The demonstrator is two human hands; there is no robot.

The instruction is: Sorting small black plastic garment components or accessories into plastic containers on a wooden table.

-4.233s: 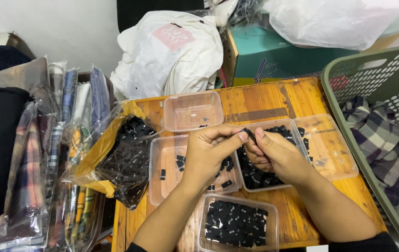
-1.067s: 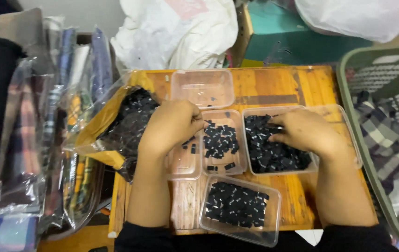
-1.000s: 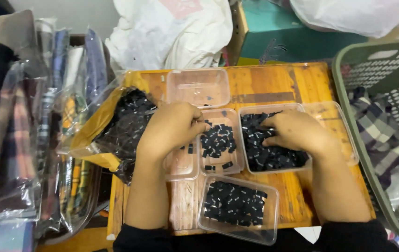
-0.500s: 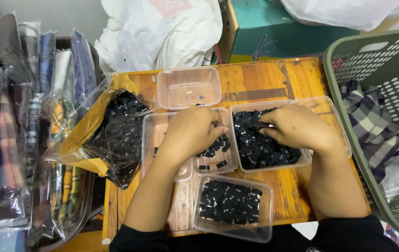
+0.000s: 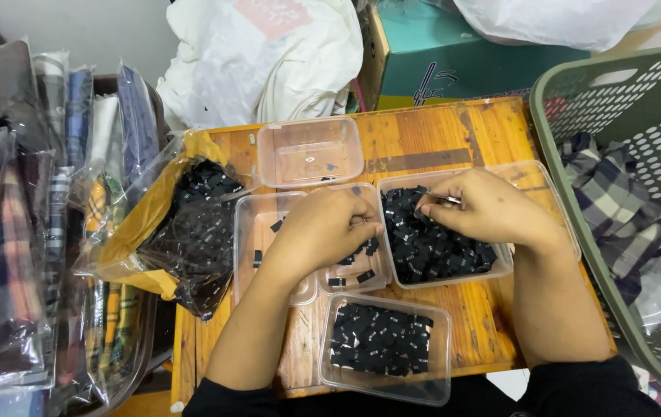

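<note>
One head-worn camera, looking steeply down from close above a small wooden table [image 5: 423, 143].

The view faces forward and down over the person's own forearms, which enter from the bottom edge. The tabletop fills the middle. A green perforated plastic laundry basket [image 5: 624, 154] is cut off at the right edge, and clear-wrapped folded fabrics [image 5: 22, 255] at the left. No second view exists to overlap.

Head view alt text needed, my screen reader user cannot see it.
Two hands, left hand and right hand, sort small black pieces among clear plastic trays on a wooden table; the right hand pinches one piece.
</note>
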